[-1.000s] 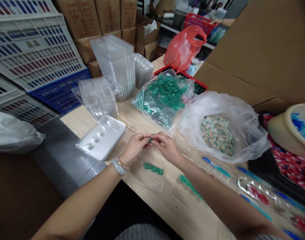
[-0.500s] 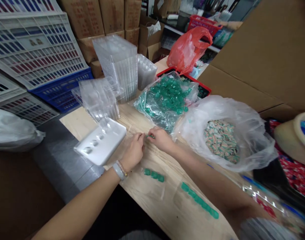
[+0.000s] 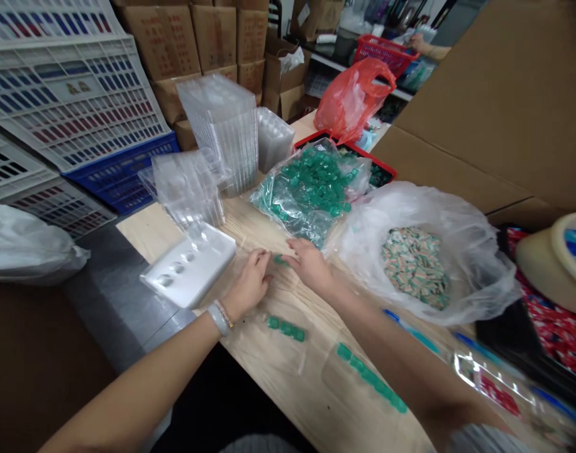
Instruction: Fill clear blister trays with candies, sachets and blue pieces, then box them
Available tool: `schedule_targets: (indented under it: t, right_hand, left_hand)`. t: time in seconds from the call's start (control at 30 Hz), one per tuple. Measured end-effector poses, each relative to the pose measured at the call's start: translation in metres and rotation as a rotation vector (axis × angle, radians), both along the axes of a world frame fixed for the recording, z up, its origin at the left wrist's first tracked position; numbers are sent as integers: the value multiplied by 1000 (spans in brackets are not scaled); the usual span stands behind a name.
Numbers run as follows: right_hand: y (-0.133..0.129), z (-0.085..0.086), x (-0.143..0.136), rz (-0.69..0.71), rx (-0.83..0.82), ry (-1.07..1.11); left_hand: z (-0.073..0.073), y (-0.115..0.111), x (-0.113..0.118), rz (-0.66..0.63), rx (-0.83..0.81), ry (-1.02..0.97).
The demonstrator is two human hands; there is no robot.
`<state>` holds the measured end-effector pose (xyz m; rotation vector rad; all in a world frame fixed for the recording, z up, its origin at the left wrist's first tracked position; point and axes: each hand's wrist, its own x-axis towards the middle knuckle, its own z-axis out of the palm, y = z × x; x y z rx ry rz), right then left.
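Note:
Small green pieces (image 3: pixel 280 259) lie on the wooden table (image 3: pixel 250 220) between my two hands. My left hand (image 3: pixel 251 284) rests just left of them, fingers bent and a little apart, nothing seen in it. On their right is my right hand (image 3: pixel 310 265), its thumb and fingers parted beside the pieces. Nearer to me, a short row of green pieces (image 3: pixel 286 328) sits in a clear tray, and a longer green row (image 3: pixel 371 379) lies in another to the right. Beyond my right hand is a clear bag of green pieces (image 3: pixel 316 182).
A white-looking clear tray stack (image 3: pixel 190 263) is at the left, with tall stacks of clear trays (image 3: pixel 222 132) behind. A translucent bag of small patterned pieces (image 3: pixel 416 267) stands right. A red bag (image 3: pixel 354 100) is farther back, near another person's hand (image 3: pixel 417 43).
My right hand's fingers have parted from the small green pieces, which now show between my hands. The view has shifted slightly.

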<state>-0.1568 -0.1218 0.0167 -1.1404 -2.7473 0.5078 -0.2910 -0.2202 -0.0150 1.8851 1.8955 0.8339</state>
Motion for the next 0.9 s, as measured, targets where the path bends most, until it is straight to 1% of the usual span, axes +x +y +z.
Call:
schedule_targets:
  t: [0.07,0.13,0.2,0.27,0.37,0.43,0.53,0.63,0.7,0.77,0.83,0.9]
  right_hand:
    - [0,0,11,-11,-22,14]
    - [-2,-3,17,31,-27,-57]
    - [-5,-7,18,52,-1,-119]
    - [-7,-11,16,37,27,-135]
    - [-8,-12,11,-11,21,-156]
    - [-9,-11,6,-41,12,-189]
    - [-11,-10,-1,-34,28,-227]
    - [-15,-8,-5,-34,10,-201]
    - [-15,-3,-2,-61,-48,-140]
    - [-6,8,5,-82,-80,-25]
    - [13,22,13,-110,-36,98]
    - [41,35,14,-176,73,168]
  left_hand:
    - [7,6,4,-29,42,57]
    - [11,16,7,-87,58,100]
    - [13,27,9,-140,34,112]
    - [11,34,8,-168,9,101]
    - [8,37,5,-160,8,95]
    - [7,37,3,-151,-5,129]
    - [9,39,4,-154,-46,209]
    - [13,40,5,-186,-103,291]
    - [18,39,4,-205,-139,317]
    - [27,43,-1,-216,-134,282]
    - [39,54,-8,-190,-67,202]
    - [54,74,-14,-111,4,167]
